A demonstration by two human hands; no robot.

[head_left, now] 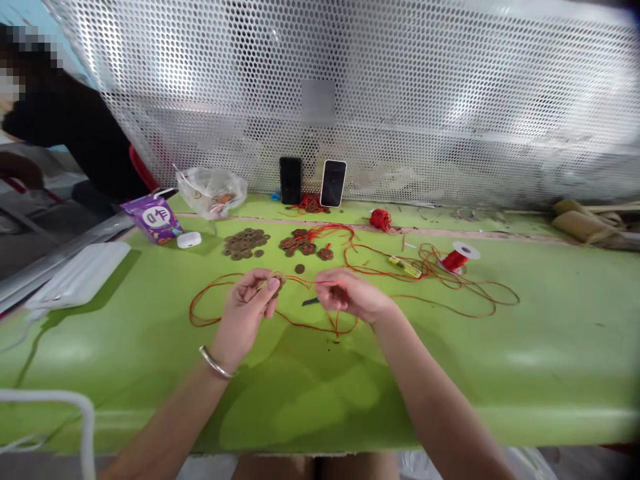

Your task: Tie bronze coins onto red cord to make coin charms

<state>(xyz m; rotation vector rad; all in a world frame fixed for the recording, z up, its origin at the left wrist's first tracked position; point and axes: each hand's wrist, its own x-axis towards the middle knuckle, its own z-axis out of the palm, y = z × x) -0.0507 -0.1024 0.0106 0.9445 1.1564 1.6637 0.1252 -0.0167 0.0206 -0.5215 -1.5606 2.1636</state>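
Observation:
Between the thumb and fingers of my left hand (253, 300) are brass-coloured coins (279, 283), their number hard to make out. A red cord (297, 279) runs from them across to my right hand (350, 293), whose fingers are closed on it. More of the cord loops over the green table (310, 393) below and left of my hands. One loose coin (299, 269) lies just beyond, between them. A dark, narrow blade-like piece (310, 302) shows partly beside my right fingers. Farther back are a pile of coins (245, 243) and several coins tied with red cord (306, 243).
Two phones (291, 180) lean against the perforated metal panel (400, 87). Red cord tangles around a spool (455, 258) and a yellow packet (405, 267) at right. Leftward are a plastic bag (213, 190), purple pouch (153, 219), white case (189, 240) and white power strip (83, 273). Someone in black (85, 133) sits far left.

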